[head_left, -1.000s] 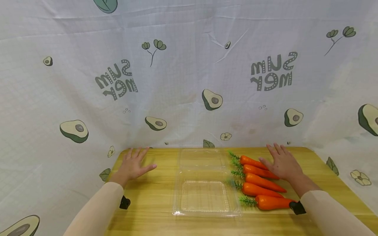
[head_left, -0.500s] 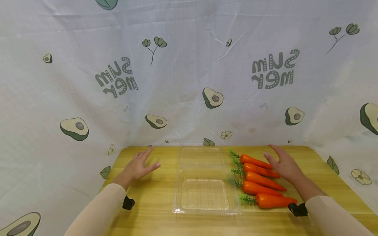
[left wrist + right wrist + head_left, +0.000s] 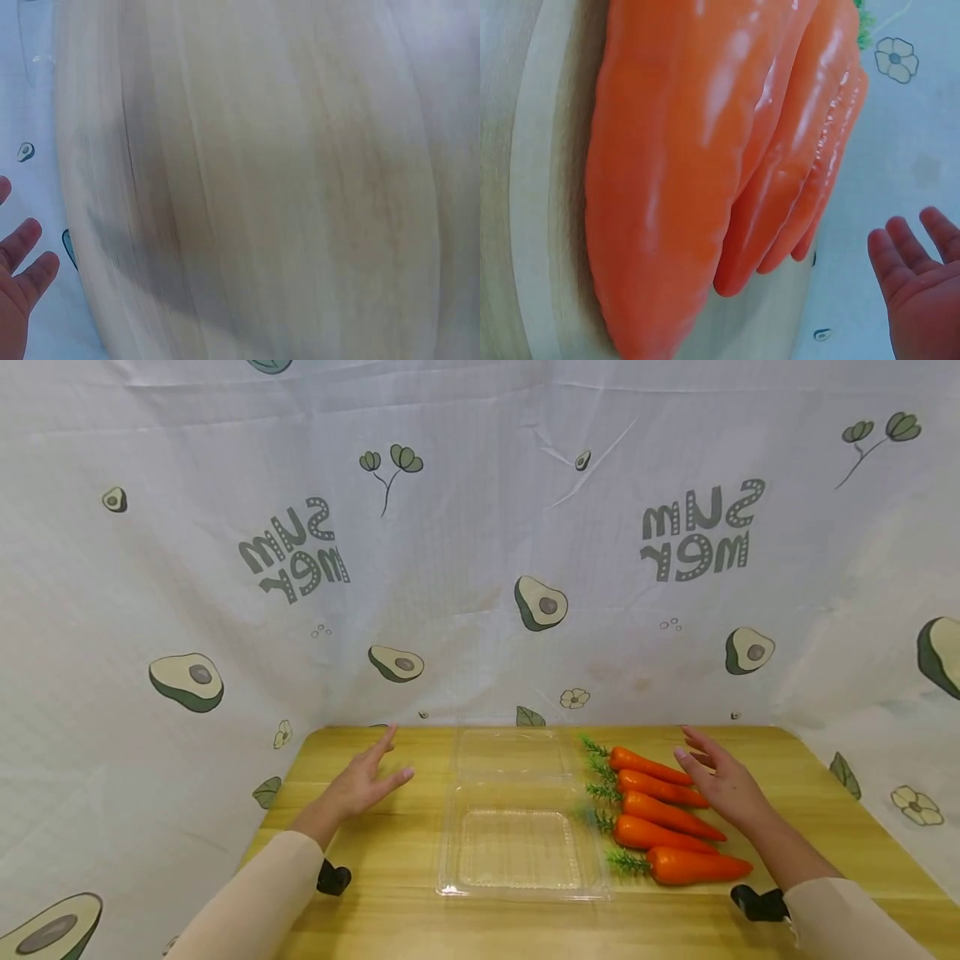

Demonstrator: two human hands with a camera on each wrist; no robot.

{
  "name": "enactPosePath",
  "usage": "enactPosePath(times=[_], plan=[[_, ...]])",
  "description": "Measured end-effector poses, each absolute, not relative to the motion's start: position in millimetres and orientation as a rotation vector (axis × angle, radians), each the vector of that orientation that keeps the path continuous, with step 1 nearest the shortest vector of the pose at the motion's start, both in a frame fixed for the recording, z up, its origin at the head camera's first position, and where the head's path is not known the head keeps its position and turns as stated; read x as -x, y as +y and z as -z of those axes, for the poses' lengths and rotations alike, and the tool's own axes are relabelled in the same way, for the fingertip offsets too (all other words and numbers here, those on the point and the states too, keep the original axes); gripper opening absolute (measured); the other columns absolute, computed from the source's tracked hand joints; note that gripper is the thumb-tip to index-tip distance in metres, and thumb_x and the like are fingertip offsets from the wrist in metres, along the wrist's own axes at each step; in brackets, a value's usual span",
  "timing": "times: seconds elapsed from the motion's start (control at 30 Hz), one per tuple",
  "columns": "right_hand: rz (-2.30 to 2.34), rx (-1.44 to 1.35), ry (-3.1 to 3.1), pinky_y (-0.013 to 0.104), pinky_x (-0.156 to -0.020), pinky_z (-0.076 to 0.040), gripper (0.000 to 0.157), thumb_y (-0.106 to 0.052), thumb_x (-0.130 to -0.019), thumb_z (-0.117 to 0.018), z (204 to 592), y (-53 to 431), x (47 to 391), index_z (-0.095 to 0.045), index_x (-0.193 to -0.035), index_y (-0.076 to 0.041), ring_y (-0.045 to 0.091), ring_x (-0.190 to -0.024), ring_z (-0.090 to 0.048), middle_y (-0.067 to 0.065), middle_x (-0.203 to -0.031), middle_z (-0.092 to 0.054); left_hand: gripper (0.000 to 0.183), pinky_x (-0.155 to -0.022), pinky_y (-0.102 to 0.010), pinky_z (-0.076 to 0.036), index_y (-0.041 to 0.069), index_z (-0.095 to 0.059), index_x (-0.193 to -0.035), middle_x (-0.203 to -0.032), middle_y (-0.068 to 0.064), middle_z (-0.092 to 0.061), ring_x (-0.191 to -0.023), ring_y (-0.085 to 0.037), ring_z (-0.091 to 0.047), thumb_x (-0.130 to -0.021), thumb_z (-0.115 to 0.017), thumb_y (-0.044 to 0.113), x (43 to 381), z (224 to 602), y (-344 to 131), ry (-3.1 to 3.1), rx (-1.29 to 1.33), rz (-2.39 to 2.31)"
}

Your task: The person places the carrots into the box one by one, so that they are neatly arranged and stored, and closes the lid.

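Note:
Several orange carrots [image 3: 667,814] with green leafy tops lie side by side on the right of the table, tops toward the middle; they also fill much of the right wrist view. My right hand [image 3: 727,785] is held over their tapered ends, fingers extended and gripping nothing. A clear plastic container [image 3: 521,852] stands mid-table with its lid [image 3: 513,753] laid back behind it. To the container's left, apart from it, my left hand [image 3: 358,787] hovers above the wood, thumb and fingers spread, holding nothing. Only a few left fingertips [image 3: 39,274] show in the left wrist view.
The wooden table [image 3: 390,910] ends at a white curtain [image 3: 465,543] printed with avocados and flowers, which also hangs along both sides. Black wrist cameras [image 3: 333,878] sit on both wrists.
Both hands have lifted from the table and turned more sideways, palms inward. The left hand has shifted slightly to the right. The carrots and container have stayed in place.

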State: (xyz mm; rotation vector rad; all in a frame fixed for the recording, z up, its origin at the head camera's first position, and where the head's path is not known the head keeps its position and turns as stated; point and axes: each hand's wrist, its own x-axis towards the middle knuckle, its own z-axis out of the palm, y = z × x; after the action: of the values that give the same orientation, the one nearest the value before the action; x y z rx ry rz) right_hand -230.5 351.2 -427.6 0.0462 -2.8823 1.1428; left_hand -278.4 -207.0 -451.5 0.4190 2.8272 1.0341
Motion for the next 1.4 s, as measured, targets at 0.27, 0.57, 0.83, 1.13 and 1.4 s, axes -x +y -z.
enactPosePath(times=[0.27,0.57,0.83,1.13,1.4], plan=[[-1.199,-0.07,-2.858,0.076,-0.102,-0.039,0.072,-0.047,-0.11,-0.037,426,352,221,-0.017,-0.163,-0.003,0.06,-0.134,-0.04,0.039,-0.155,-0.034,0.09,-0.116,-0.073,-0.029,0.037,0.002,-0.165,-0.166,-0.016,-0.034,-0.149,-0.047,-0.035,-0.099,-0.056,0.057,275,453,-198,2.767,-0.417,-1.187],[-1.191,-0.171,-2.812,0.033,-0.091,-0.061,0.06,-0.036,-0.11,-0.042,430,349,204,-0.03,-0.159,-0.003,0.027,-0.125,-0.064,0.034,-0.148,-0.049,0.086,-0.119,-0.067,-0.031,0.037,0.0,-0.165,-0.16,-0.015,-0.043,-0.145,-0.043,-0.041,-0.101,-0.057,0.048,264,458,-189,2.688,-0.431,-1.402],[-1.3,-0.21,-2.805,0.012,-0.083,-0.053,0.055,-0.03,-0.11,-0.045,436,348,190,-0.036,-0.157,-0.003,-0.022,-0.103,-0.053,0.029,-0.147,-0.053,0.084,-0.117,-0.058,-0.04,0.026,-0.004,-0.166,-0.155,-0.014,-0.051,-0.142,-0.039,-0.047,-0.103,-0.057,0.041,255,460,-178,2.609,-0.438,-1.504],[-1.376,-0.3,-2.773,0.012,-0.083,-0.053,0.046,-0.024,-0.108,-0.053,436,340,172,-0.049,-0.148,0.0,-0.023,-0.108,-0.051,-0.033,-0.123,-0.06,0.079,-0.112,-0.057,-0.045,0.028,-0.01,-0.166,-0.15,-0.012,-0.057,-0.134,-0.033,-0.055,-0.103,-0.057,0.039,249,464,-163,2.558,-0.461,-1.543],[-1.469,-0.35,-2.79,0.017,-0.082,-0.056,0.043,-0.018,-0.106,-0.055,439,334,159,-0.053,-0.144,0.001,-0.01,-0.106,-0.062,-0.015,-0.123,-0.07,0.079,-0.111,-0.06,-0.044,0.03,-0.014,-0.165,-0.144,-0.008,-0.062,-0.13,-0.032,-0.057,-0.102,-0.06,0.039,242,474,-152,2.536,-0.397,-1.579]])
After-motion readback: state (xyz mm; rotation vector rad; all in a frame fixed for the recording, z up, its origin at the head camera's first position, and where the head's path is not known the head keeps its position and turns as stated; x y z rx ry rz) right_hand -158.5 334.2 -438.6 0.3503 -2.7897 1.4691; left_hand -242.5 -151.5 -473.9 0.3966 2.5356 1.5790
